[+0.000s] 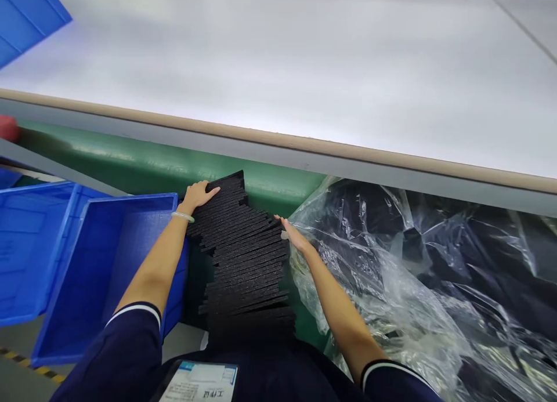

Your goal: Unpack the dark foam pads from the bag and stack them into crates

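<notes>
A long stack of thin black foam sheets [246,257] leans from my lap toward the green surface under the table. My left hand [196,196] rests on the stack's far left corner, fingers stretched flat over the top sheet; a pale bracelet sits on that wrist. My right hand [293,235] presses flat against the stack's right side, fingers extended. Both hands squeeze the stack between them.
A white table top [304,65] with a tan edge spans above. Two blue plastic bins [104,263] stand at left. A large clear plastic bag [418,280] of dark foam lies at right. A green surface [143,164] runs below the table.
</notes>
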{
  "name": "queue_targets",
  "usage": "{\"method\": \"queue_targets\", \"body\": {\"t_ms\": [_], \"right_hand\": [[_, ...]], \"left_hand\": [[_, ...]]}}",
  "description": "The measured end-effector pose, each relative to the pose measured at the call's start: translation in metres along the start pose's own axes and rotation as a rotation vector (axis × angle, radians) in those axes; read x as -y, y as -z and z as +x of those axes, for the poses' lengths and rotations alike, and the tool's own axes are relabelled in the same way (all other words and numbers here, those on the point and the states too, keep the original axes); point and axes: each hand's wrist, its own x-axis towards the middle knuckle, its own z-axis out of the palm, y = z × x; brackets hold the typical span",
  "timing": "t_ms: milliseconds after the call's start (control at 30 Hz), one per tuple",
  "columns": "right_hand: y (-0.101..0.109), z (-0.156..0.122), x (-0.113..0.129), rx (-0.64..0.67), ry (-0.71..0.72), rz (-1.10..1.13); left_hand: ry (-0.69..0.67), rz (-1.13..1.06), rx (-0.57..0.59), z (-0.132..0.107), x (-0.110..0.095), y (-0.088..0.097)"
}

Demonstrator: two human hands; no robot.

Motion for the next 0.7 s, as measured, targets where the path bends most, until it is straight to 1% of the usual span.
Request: {"method": "queue_targets", "body": {"t_ms": [67, 133, 167, 233, 300, 333, 400, 433, 467, 500, 533, 567, 633, 667, 700], "right_hand": [[0.001, -0.009, -0.007, -0.049, 0.003, -0.007], [0.009, -0.026, -0.024, -0.149, -0.021, -0.061], [0.017, -0.038, -0.036, -0.206, -0.046, -0.133], [0.042, -0.067, -0.063, -0.301, -0.118, -0.361], [0.077, -0.099, -0.087, -0.353, -0.203, -0.608], [0.095, -0.113, -0.096, -0.364, -0.237, -0.696], [0.127, -0.135, -0.105, -0.326, -0.317, -0.778], [0.137, -0.141, -0.104, -0.318, -0.342, -0.776], [0.142, -0.142, -0.100, -0.324, -0.348, -0.743], [0.141, -0.139, -0.092, -0.358, -0.328, -0.683], [0.134, -0.132, -0.082, -0.414, -0.290, -0.598], [0.121, -0.122, -0.070, -0.478, -0.238, -0.485], [0.081, -0.095, -0.043, -0.584, -0.142, -0.241], [0.056, -0.080, -0.029, -0.593, -0.108, -0.114], [0.030, -0.066, -0.017, -0.561, -0.086, -0.076]], "left_hand": [[-0.005, 0.012, 0.002, 0.000, -0.001, -0.003], [-0.012, 0.021, 0.000, -0.002, -0.002, -0.005], [-0.013, 0.023, 0.000, -0.003, -0.003, -0.007], [-0.014, 0.025, 0.005, -0.006, -0.004, -0.009], [-0.016, 0.029, 0.012, -0.009, -0.006, -0.011], [-0.020, 0.031, 0.013, -0.010, -0.006, -0.012], [-0.028, 0.035, 0.009, -0.012, -0.007, -0.013], [-0.029, 0.037, 0.003, -0.013, -0.007, -0.013], [-0.030, 0.041, -0.003, -0.013, -0.008, -0.013], [-0.029, 0.045, -0.008, -0.014, -0.008, -0.013], [-0.028, 0.049, -0.009, -0.015, -0.009, -0.013], [-0.027, 0.053, -0.008, -0.016, -0.010, -0.013], [-0.027, 0.053, -0.007, -0.018, -0.011, -0.013], [-0.026, 0.052, -0.009, -0.020, -0.011, -0.012], [-0.027, 0.052, -0.014, -0.021, -0.012, -0.012]]}}
